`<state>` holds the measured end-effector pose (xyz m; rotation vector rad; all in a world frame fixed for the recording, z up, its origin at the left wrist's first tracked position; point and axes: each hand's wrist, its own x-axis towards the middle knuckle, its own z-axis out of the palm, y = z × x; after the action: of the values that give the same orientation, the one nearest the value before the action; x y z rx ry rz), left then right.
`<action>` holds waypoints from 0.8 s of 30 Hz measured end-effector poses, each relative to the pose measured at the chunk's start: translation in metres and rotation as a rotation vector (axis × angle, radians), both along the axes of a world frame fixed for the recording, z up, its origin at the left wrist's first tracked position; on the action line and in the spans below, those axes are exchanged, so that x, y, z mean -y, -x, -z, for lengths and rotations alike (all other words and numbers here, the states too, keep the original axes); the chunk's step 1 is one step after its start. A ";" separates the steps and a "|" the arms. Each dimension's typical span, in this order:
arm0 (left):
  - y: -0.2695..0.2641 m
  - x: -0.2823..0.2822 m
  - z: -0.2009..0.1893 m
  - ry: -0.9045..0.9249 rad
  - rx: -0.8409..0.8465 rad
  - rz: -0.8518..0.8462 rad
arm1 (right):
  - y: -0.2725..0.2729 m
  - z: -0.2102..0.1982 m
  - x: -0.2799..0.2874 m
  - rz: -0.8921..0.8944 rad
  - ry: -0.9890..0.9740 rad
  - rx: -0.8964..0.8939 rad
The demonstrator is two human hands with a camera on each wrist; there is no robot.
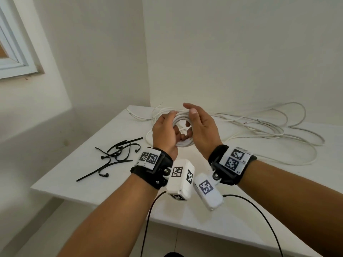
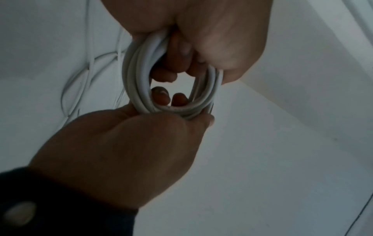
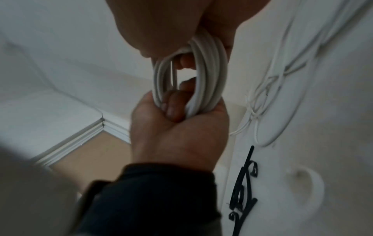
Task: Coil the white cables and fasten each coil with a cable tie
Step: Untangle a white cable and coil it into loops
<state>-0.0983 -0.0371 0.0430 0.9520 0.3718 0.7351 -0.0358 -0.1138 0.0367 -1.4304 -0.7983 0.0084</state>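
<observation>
A coil of white cable (image 1: 182, 115) is held upright above the table between both hands. My left hand (image 1: 165, 130) grips its left side, fingers curled through the ring. My right hand (image 1: 200, 125) holds the right side, thumb on top and some fingers inside the loop. In the left wrist view the coil (image 2: 137, 71) runs from my left hand (image 2: 212, 39) down to my right hand (image 2: 131, 143). The right wrist view shows the coil (image 3: 210, 71) with my left hand (image 3: 177, 135) below and my right hand (image 3: 161, 24) above. Several black cable ties (image 1: 115, 154) lie left of my left wrist.
Loose white cables (image 1: 259, 130) sprawl over the back and right of the white table (image 1: 111, 197), which stands in a wall corner. The black ties (image 3: 244, 183) also show in the right wrist view. Black camera leads (image 1: 259, 210) hang off the front edge.
</observation>
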 end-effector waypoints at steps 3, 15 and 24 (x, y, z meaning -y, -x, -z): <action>0.003 -0.006 -0.001 -0.030 0.003 -0.026 | 0.000 -0.004 -0.009 -0.015 -0.030 0.002; 0.036 -0.079 0.003 -0.065 -0.111 0.493 | 0.001 -0.018 -0.036 -0.246 0.228 0.163; 0.053 -0.107 -0.002 -0.222 -0.162 0.315 | 0.002 -0.032 -0.075 -0.395 0.377 0.186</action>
<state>-0.1514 0.0698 0.0446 1.2510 0.2752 0.4170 -0.0375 -0.0392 0.0689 -1.6170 -1.2743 0.3487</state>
